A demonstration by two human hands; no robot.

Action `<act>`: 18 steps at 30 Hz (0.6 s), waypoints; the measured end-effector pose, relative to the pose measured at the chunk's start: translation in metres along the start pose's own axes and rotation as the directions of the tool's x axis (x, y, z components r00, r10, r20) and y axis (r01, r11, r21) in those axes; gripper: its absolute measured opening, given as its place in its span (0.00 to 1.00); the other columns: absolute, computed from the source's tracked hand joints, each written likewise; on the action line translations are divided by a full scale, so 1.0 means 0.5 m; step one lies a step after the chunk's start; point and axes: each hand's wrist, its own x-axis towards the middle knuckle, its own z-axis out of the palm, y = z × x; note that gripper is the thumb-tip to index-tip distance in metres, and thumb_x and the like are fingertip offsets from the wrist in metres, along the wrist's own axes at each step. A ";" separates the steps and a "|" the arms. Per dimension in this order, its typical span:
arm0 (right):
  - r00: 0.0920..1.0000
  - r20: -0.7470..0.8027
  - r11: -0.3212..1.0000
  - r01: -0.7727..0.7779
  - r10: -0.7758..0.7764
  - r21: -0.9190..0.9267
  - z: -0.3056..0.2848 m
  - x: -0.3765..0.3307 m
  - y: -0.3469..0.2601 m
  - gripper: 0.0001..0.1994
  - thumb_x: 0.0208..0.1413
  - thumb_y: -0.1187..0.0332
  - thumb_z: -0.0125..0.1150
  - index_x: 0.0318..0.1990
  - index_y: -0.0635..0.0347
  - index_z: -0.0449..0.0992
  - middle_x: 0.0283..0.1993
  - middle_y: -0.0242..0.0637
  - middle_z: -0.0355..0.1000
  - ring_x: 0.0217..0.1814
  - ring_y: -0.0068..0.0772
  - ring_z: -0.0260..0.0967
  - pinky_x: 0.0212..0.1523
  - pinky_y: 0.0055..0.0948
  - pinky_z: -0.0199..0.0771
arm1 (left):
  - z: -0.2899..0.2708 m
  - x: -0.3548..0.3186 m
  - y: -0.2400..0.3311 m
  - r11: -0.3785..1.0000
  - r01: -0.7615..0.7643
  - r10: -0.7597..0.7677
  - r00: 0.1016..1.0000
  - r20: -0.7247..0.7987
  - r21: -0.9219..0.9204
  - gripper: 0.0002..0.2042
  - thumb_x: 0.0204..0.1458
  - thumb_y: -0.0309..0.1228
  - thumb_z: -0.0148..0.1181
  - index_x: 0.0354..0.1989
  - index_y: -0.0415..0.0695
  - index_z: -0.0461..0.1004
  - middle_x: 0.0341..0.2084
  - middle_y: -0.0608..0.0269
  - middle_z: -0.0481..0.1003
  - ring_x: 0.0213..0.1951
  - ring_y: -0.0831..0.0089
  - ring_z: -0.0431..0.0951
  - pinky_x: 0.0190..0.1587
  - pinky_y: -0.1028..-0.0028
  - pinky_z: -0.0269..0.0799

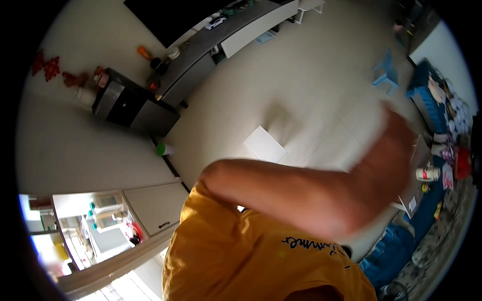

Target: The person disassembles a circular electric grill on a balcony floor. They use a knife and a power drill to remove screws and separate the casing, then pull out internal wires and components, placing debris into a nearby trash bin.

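Observation:
My left arm, bent at the elbow, reaches from a yellow short sleeve [201, 220] across my chest toward the right. At its end my left hand [389, 145] is raised and badly smeared by motion. I cannot make out its fingers or whether anything is in them. Behind it stands a low light table, with a cream container with a red band [428, 174] on it. No part of my right hand can be picked out. Past my forearm, a flat white rectangular thing [264, 144] shows above the tiled floor.
A long grey TV cabinet [193, 72] runs along the far wall, with a toy car [216, 22] on top. At the right are a blue child's chair [385, 73] and a blue sofa [389, 253] with clothes. Lower left, shelves hold bottles [108, 219]. A green-lidded tub [164, 149] stands by the wall.

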 end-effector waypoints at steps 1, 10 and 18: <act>1.000 -0.004 0.998 0.012 -0.012 -0.054 -0.044 0.012 -0.051 0.08 0.48 0.66 0.52 0.23 0.60 0.67 0.17 0.36 0.64 0.13 0.29 0.61 0.14 0.28 0.62 | -0.028 -0.002 0.005 0.992 -0.014 0.007 0.998 0.054 0.126 0.15 0.42 0.37 0.59 0.37 0.42 0.73 0.44 0.55 0.68 0.50 0.62 0.65 0.55 0.58 0.58; 0.991 -0.045 0.976 0.119 -0.129 -0.184 -0.278 0.044 -0.425 0.06 0.47 0.67 0.54 0.26 0.60 0.69 0.16 0.34 0.63 0.13 0.28 0.61 0.13 0.28 0.61 | -0.117 0.139 0.015 0.849 -0.131 -0.055 0.942 0.331 0.513 0.20 0.37 0.39 0.62 0.38 0.42 0.71 0.42 0.58 0.67 0.47 0.66 0.64 0.51 0.62 0.60; 0.988 0.088 0.931 0.149 -0.127 -0.332 -0.245 0.107 -0.524 0.06 0.47 0.68 0.56 0.29 0.61 0.72 0.15 0.33 0.62 0.12 0.27 0.60 0.12 0.28 0.60 | -0.127 0.136 0.014 0.803 -0.129 -0.151 0.901 0.408 0.582 0.25 0.31 0.40 0.64 0.40 0.41 0.68 0.40 0.61 0.67 0.44 0.70 0.64 0.48 0.66 0.61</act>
